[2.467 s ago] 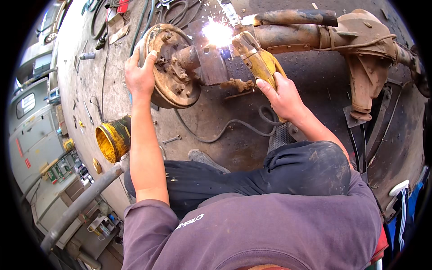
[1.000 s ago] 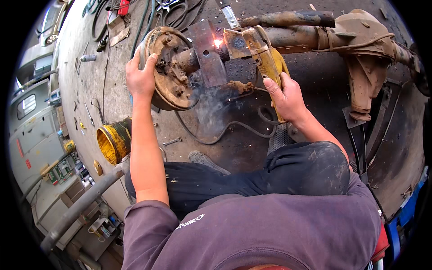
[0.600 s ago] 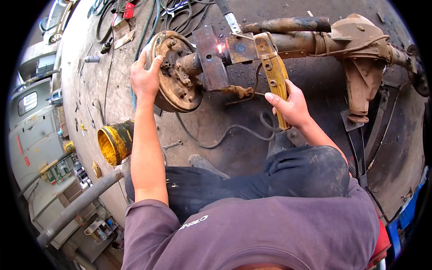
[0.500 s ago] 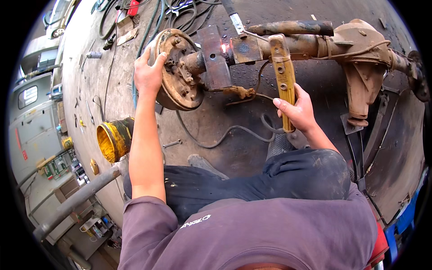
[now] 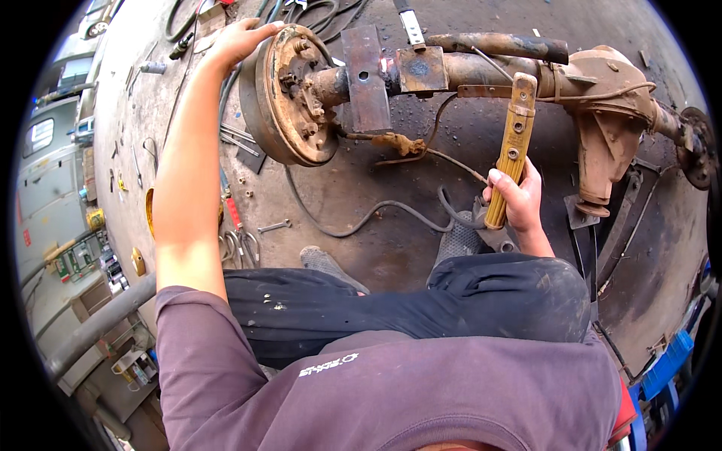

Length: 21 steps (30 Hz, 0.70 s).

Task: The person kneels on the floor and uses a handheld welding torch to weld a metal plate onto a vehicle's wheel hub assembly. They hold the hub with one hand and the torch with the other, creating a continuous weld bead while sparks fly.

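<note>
My left hand [image 5: 239, 39] rests on the top rim of a rusty brake drum plate [image 5: 289, 94] at the left end of a rusty axle housing [image 5: 481, 68]. My right hand [image 5: 515, 199] grips a yellow welding electrode holder [image 5: 510, 146] by its lower end, held upright and pulled back from the axle. A black cable [image 5: 361, 222] trails from it across the ground. A flat steel bracket plate [image 5: 367, 79] stands on the axle beside the drum. The differential housing [image 5: 605, 120] bulges to the right.
Wrenches and small tools [image 5: 241, 225] lie on the ground left of my knee. Cables and hoses [image 5: 316, 11] coil behind the drum. A grey pipe [image 5: 98, 323] runs at lower left. Steel bars [image 5: 624, 233] lie under the differential. My dark trousers [image 5: 421, 308] fill the foreground.
Sparks and the arc at the bracket have stopped. My right hand has drawn the yellow holder back from the axle and turned it upright. My left hand stays on the drum.
</note>
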{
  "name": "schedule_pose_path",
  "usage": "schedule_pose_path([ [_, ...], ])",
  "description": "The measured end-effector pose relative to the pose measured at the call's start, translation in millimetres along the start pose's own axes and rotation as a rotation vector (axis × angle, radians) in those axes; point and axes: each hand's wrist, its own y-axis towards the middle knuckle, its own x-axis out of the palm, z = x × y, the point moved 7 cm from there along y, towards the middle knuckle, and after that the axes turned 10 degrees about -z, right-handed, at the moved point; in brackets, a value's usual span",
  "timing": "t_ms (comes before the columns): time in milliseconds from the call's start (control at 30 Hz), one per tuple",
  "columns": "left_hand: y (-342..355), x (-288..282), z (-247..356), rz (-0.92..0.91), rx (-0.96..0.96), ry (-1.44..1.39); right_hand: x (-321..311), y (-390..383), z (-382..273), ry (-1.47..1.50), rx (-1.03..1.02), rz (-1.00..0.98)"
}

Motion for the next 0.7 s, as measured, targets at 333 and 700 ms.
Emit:
schedule_pose_path([
  [333,52,41,12,-0.421,-0.052,-0.456,2,-7,-3,0.035,0.015,-0.040],
  [700,-22,42,3,-0.062,0.055,-0.506,9,20,-61,-0.333,0.253,-0.238],
])
